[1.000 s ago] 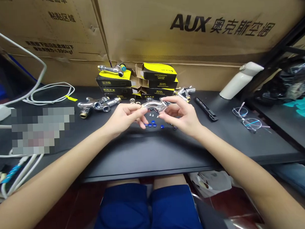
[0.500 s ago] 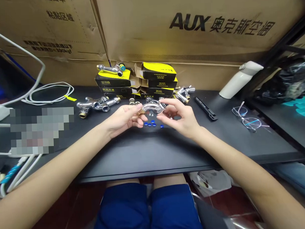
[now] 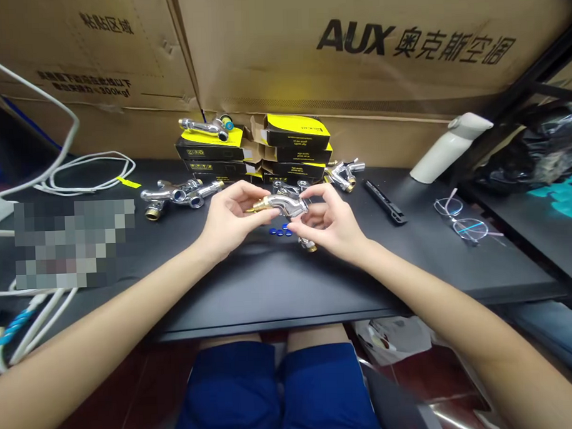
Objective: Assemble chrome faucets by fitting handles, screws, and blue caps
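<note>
A curved chrome tap body [image 3: 282, 205] with a brass threaded end hangs just above the black table [image 3: 279, 283], held between both hands. My left hand [image 3: 230, 219] pinches its brass end with the fingertips. My right hand [image 3: 331, 222] grips the chrome end with thumb and fingers curled round it. Several small blue caps [image 3: 280, 231] lie on the table right under the tap body. A small brass part [image 3: 308, 244] lies by my right palm.
Yellow-and-black boxes [image 3: 284, 153] stand stacked behind, one with a chrome tap [image 3: 205, 126] on top. More chrome taps lie at left [image 3: 177, 194] and at right [image 3: 343, 174]. Further right are a black bar [image 3: 385, 203], glasses [image 3: 462, 218] and a white bottle [image 3: 446, 149]; white cables [image 3: 85, 171] lie left.
Both hands have turned the tap body, so its brass end now points left into my left fingertips. The small brass part by my right palm has come into view.
</note>
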`<state>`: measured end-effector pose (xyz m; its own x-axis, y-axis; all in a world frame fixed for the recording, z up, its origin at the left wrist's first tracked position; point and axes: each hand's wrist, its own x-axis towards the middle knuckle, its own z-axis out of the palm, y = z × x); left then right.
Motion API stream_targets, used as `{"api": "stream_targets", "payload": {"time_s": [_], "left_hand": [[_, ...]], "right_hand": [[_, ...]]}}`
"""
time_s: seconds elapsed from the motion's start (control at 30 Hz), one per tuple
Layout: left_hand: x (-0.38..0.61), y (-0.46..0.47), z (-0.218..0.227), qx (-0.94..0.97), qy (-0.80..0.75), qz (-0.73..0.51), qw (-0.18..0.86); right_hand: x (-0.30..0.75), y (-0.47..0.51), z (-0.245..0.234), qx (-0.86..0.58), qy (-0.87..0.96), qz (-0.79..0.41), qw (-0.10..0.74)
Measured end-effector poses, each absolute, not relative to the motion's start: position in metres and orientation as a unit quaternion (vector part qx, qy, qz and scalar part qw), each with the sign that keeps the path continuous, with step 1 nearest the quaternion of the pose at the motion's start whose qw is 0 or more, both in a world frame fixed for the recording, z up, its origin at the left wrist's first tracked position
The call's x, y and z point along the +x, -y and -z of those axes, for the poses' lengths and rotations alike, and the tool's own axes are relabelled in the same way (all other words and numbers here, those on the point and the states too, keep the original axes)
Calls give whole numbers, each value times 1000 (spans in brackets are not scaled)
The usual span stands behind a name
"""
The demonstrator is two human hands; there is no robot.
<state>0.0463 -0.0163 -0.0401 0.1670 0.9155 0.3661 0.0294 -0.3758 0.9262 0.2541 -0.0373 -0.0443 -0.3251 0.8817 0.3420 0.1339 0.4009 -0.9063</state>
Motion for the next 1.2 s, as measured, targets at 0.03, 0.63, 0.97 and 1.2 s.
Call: {"api": "stream_targets", "payload": {"time_s": [0.03,0.63,0.97,1.2], "left_hand": [[45,18,40,662,-377,-534,366],[39,18,29,677,-404,-478,387],[33,6,26,499,-371,-326,712],[33,3,32,487,-379,-312,722]], "right_hand": [[253,38,43,-350,688,-440,459],[251,38,41,-347,643,-526,436],[255,40,47,-365,787,-255,428],[255,40,46,-359,803,-167,446]]}}
